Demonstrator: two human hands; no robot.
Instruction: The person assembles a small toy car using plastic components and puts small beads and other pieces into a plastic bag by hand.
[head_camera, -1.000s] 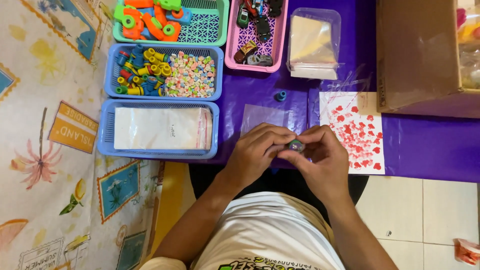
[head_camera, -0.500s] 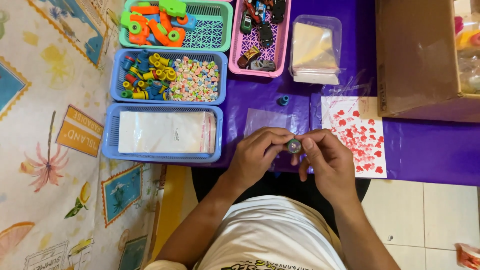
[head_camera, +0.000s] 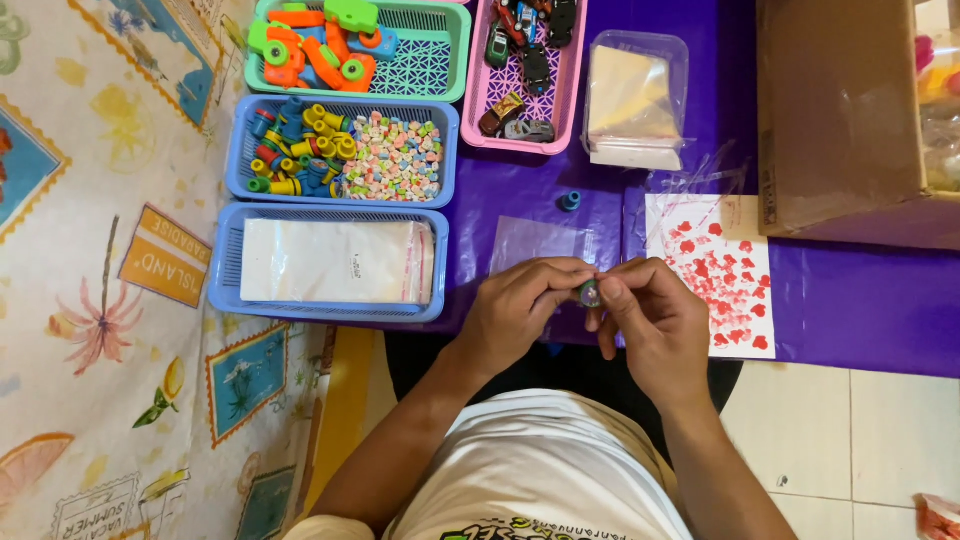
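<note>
Clear bag stack (head_camera: 338, 260) in blue basket; red-heart printed bag (head_camera: 722, 268) on purple cloth; cardboard box (head_camera: 840, 110) far right.

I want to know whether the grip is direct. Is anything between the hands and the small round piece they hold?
Nothing visible: the left hand and right hand pinch the small round piece directly between bare fingertips.

Bright, even indoor light falls from above and colours read vividly. Shadows are faint, with the darkest patch under the purple surface (head_camera: 860, 310) near the person's lap. Clear plastic bags (head_camera: 636, 100) show mild glare. Focus is sharp overall; the small piece between the fingertips blurs slightly.
</note>
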